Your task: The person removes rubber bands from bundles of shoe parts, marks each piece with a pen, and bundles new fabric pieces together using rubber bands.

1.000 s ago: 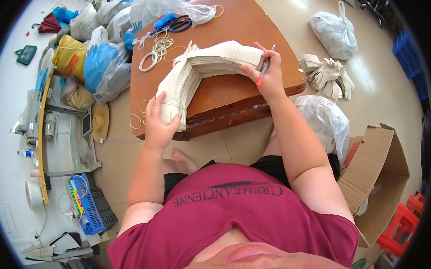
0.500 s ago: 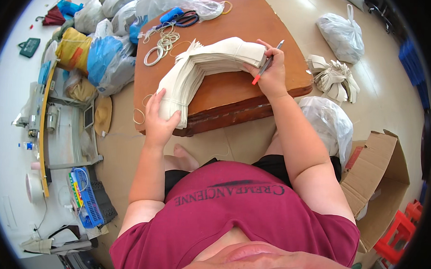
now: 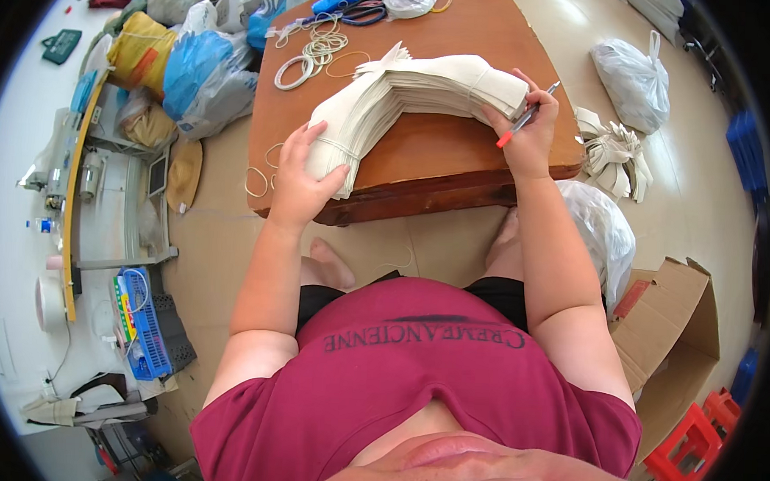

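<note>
A thick, arch-shaped stack of off-white cloth-like pieces (image 3: pixel 369 96) rests on the brown wooden table (image 3: pixel 455 162), with a thin band around each end. My left hand (image 3: pixel 309 174) is closed around the stack's left end, near the table's front edge. At the other end, my right hand (image 3: pixel 531 135) pinches the stack between thumb and fingers. That same hand also holds a slim pen (image 3: pixel 525 118) with a red end, slanting across the fingers.
Behind the stack lie loose elastic bands (image 3: pixel 326 43), a white tape ring (image 3: pixel 293 73) and dark-handled scissors (image 3: pixel 363 11). Bundled off-white pieces (image 3: pixel 621 155) and a tied plastic bag (image 3: pixel 632 84) sit on the floor at right. A cardboard box (image 3: pixel 666 327) stands nearer me.
The stack has shifted slightly to the right on the table, with both hands still on it. My whole view has also shifted a little. The pen stays in my right hand.
</note>
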Available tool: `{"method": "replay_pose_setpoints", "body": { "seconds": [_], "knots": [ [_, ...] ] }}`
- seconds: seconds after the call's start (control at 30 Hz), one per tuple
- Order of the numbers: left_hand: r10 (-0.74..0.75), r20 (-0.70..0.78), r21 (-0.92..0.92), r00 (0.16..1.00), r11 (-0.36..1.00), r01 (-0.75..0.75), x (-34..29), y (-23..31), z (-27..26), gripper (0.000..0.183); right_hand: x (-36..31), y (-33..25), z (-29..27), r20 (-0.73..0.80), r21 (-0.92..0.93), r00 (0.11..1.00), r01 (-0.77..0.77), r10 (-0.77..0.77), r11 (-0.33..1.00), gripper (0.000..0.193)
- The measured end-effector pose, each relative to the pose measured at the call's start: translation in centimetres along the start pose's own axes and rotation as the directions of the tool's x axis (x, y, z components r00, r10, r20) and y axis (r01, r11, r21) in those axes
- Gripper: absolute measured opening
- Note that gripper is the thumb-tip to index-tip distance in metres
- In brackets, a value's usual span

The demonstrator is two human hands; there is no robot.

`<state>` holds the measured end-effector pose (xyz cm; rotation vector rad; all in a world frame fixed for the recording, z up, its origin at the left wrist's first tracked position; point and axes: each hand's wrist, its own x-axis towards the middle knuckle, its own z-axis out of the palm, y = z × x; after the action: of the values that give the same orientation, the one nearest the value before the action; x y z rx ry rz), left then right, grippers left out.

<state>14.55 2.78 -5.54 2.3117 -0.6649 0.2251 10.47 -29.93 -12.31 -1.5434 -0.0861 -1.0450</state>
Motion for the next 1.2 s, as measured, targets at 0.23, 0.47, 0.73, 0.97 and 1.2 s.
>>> {"method": "replay_pose_setpoints", "body": {
  "seconds": [0.23,0.47,0.73,0.97,1.2],
  "knots": [
    [0.09,-0.092,-0.041,0.992,0.995,-0.094,-0.2,-0.1,-0.7,0.05,0.1,0.6,-1.0,-0.079,0.048,0.997,-0.015,0.019,0.999,0.047],
    [0.244,-0.083,0.057,0.966,0.969,-0.24,0.7,4.4,-1.5,0.03,1.0,-0.2,-2.6,-0.249,0.118,0.948,-0.175,0.2,0.977,0.028],
    [0.478,0.1,0.045,0.873,0.874,-0.484,4.9,12.5,5.4,0.033,1.5,-0.7,-2.0,-0.158,0.346,0.859,-0.413,0.486,0.842,0.03],
    [0.123,0.166,-0.236,0.978,0.968,-0.082,4.0,11.4,11.2,0.028,0.9,0.6,-1.7,-0.085,0.354,0.794,-0.541,0.602,0.763,0.027],
    [0.272,-0.087,-0.288,0.958,0.914,-0.285,3.0,7.1,9.9,0.011,-1.5,-5.4,0.6,0.041,0.463,0.757,-0.592,0.652,0.659,0.028]
  ]
}}
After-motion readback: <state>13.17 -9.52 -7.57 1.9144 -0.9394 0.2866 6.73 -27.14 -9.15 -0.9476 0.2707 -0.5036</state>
